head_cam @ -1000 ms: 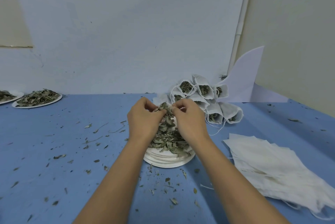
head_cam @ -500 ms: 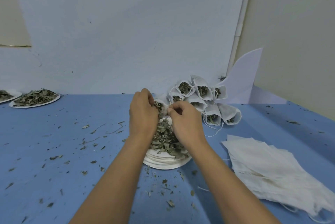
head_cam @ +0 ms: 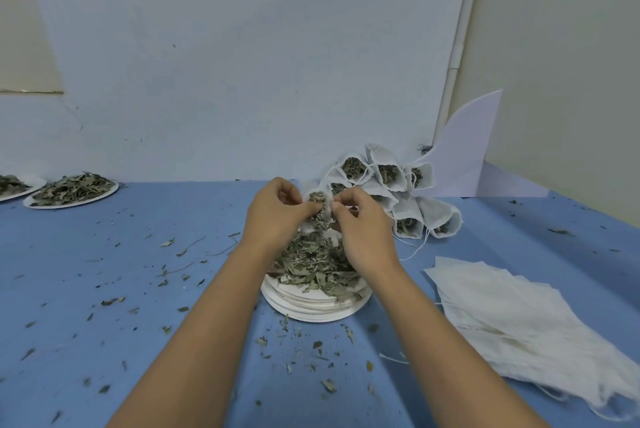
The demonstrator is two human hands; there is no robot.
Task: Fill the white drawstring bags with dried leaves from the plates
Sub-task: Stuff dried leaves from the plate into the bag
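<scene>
Here, blue leaf-strewn table point(head_cam: 104, 272), pale wall point(head_cam: 242, 64) behind, left hand point(head_cam: 273, 216) and right hand point(head_cam: 363, 230) pinching a stuffed white bag point(head_cam: 320, 206)

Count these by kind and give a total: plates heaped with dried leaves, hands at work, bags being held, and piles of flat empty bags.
Plates heaped with leaves: 3
Hands, left hand and right hand: 2
Bag pinched by both hands: 1
Pile of flat empty bags: 1
Total: 7
</scene>
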